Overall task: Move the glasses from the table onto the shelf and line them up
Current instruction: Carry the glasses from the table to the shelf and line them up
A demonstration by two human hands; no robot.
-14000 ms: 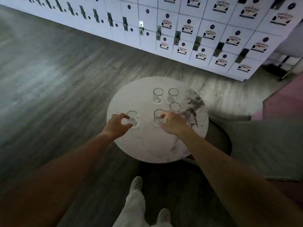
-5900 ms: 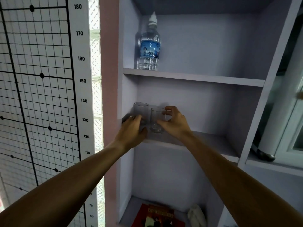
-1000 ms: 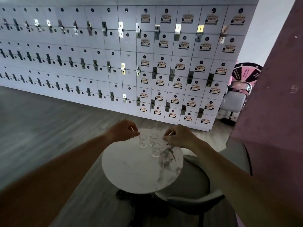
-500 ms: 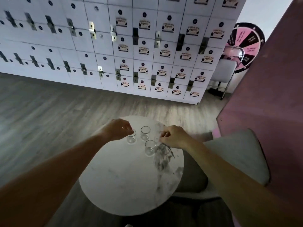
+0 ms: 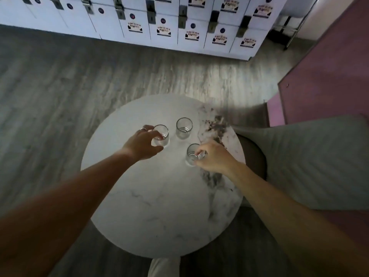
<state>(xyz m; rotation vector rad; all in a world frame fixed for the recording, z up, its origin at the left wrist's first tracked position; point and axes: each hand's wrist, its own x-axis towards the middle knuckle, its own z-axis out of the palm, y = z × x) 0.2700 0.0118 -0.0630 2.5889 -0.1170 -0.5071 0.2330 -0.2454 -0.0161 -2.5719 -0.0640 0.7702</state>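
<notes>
Head view: three small clear glasses are seen standing upright on a round white marble table (image 5: 159,206). Each glass is short and see-through, with a thick bottom.

The left glass (image 5: 161,135) is held by the left hand (image 5: 142,145). The fingers are curled round its near side and the thumb is tucked under it, so this glass sits right inside the grip. A ring is worn on one finger.

The near glass (image 5: 193,155) is held by the right hand (image 5: 214,156). It is pinched at the rim by curled fingertips, and it sits just to the left of that hand.

The far glass (image 5: 184,128) is touched by nothing. It is found between the two hands, a little farther away than both grips, close beside the left glass.

A grey chair seat (image 5: 319,160) is seen to the right of the right hand, and white lockers (image 5: 179,27) are seen far past both hands.
</notes>
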